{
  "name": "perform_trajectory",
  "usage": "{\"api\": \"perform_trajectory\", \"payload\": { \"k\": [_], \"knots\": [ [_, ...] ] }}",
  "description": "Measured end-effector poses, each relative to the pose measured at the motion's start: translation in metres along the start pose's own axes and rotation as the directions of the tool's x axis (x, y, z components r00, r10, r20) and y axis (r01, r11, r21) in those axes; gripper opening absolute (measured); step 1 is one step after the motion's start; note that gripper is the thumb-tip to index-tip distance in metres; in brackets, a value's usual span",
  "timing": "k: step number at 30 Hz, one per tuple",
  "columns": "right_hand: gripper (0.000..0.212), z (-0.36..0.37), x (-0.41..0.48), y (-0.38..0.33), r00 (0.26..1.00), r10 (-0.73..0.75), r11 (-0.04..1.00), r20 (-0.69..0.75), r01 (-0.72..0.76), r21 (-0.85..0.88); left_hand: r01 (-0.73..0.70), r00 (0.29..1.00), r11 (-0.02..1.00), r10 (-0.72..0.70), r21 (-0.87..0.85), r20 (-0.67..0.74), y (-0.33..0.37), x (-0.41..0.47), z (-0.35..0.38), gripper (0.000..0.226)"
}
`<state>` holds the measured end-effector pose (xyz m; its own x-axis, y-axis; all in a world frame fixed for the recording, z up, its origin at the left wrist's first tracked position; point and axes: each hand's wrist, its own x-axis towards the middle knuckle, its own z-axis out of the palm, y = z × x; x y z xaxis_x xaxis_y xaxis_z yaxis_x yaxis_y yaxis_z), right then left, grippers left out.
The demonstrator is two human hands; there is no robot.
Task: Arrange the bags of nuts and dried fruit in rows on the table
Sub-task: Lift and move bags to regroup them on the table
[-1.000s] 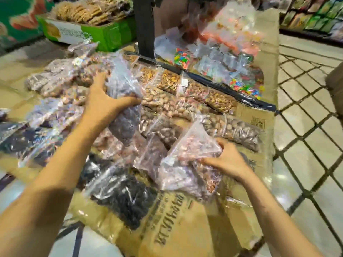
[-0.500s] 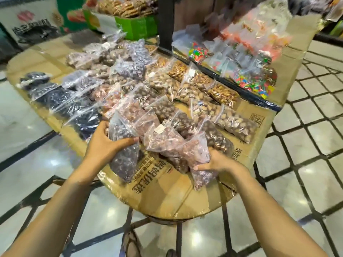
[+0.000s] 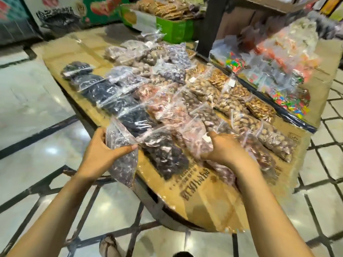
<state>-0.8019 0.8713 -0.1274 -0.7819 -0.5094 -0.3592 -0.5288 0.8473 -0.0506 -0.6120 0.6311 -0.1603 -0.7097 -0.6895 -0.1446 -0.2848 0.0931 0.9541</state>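
Bags [image 3: 167,101] on cardboard-covered table [image 3: 200,197] (tiled floor [image 3: 37,101])

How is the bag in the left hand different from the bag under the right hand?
The clear plastic bag of dark purplish pieces hangs off the table edge, gripped by the left hand; the clear plastic bag of pinkish nuts lies flat on the cardboard, under the right hand. One looks dark, the other pale. Both are see-through.

clear bags of nuts and dried fruit [image 3: 167,101] in diagonal rows on cardboard-covered table [image 3: 209,197]
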Motion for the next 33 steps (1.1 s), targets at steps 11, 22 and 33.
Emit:
{"api": "perform_trajectory", "payload": {
  "k": [11,22,33],
  "knots": [
    [0.085,-0.004,0.099,-0.199,0.975,0.015,0.962,-0.22,0.046,0.27,-0.136,0.989,0.99,0.138,0.044,-0.047,-0.026,0.134,-0.174,0.078],
    [0.081,-0.038,0.233,-0.251,0.931,0.19,0.874,-0.312,-0.016,0.485,-0.365,0.929,0.93,0.36,-0.046,-0.091,0.009,0.335,-0.201,0.062],
    [0.104,-0.042,0.363,-0.311,0.889,0.432,0.821,-0.149,-0.32,0.472,-0.677,0.73,0.725,0.639,0.125,0.244,0.052,0.522,-0.19,0.07]
  ]
}}
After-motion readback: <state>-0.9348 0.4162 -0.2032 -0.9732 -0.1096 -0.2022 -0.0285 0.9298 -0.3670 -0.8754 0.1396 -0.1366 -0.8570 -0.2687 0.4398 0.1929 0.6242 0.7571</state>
